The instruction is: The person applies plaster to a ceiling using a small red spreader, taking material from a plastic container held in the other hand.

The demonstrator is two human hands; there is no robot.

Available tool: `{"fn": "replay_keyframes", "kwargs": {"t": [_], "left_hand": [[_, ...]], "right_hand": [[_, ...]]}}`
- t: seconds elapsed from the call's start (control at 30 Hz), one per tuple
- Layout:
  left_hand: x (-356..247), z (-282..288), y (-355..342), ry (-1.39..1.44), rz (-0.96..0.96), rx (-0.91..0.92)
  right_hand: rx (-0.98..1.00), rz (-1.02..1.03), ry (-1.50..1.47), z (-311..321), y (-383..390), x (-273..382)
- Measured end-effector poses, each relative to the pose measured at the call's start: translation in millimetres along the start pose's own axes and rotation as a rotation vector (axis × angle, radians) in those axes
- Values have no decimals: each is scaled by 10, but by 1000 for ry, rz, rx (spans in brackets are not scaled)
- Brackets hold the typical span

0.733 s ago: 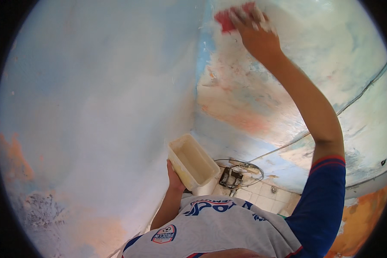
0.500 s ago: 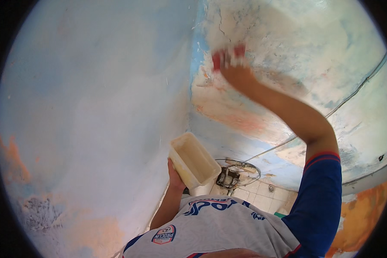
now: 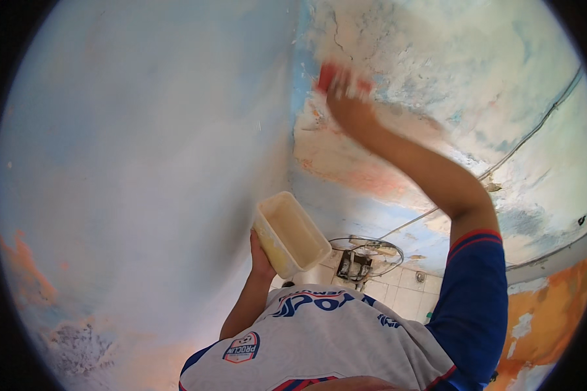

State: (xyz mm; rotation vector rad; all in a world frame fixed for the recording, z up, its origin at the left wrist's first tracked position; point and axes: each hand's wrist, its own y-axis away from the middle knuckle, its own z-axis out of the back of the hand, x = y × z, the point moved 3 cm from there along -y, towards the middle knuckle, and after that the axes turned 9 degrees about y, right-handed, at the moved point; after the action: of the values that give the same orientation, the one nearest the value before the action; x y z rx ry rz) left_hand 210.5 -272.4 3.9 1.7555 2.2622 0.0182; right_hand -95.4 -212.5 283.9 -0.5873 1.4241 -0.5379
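In the head view, my right hand (image 3: 349, 104) is raised at the patchy, cracked, pale plastered wall (image 3: 437, 72), near the corner, closed on a red object (image 3: 327, 77). Motion blurs the object and fingertips; I cannot tell its kind or whether it touches the surface. Low in the middle, my left hand (image 3: 259, 254) grips the side of an off-white rectangular plastic tub (image 3: 297, 238), tilted so its inside shows, with pale residue on it. My fingers there are partly hidden behind the tub.
A smooth pale-blue wall (image 3: 137, 143) fills the left. A cable (image 3: 535, 130) crosses the patchy surface at right. Beyond the tub are a dark fixture (image 3: 353, 264) with looped wires and white tiles (image 3: 398, 293). An orange peeling wall (image 3: 548, 313) is at lower right.
My right hand with the red object has come down and left from near the top edge, then slightly up. The tub in my left hand has shifted only slightly.
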Motion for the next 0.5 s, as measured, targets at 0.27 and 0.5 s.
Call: {"fn": "replay_keyframes", "kwargs": {"t": [0.27, 0.5], "left_hand": [[-234, 201, 70, -13, -25, -26], [-213, 263, -118, 7, 48, 14]], "right_hand": [[64, -282, -239, 379, -703, -673], [227, -13, 54, 125, -346, 262]]}}
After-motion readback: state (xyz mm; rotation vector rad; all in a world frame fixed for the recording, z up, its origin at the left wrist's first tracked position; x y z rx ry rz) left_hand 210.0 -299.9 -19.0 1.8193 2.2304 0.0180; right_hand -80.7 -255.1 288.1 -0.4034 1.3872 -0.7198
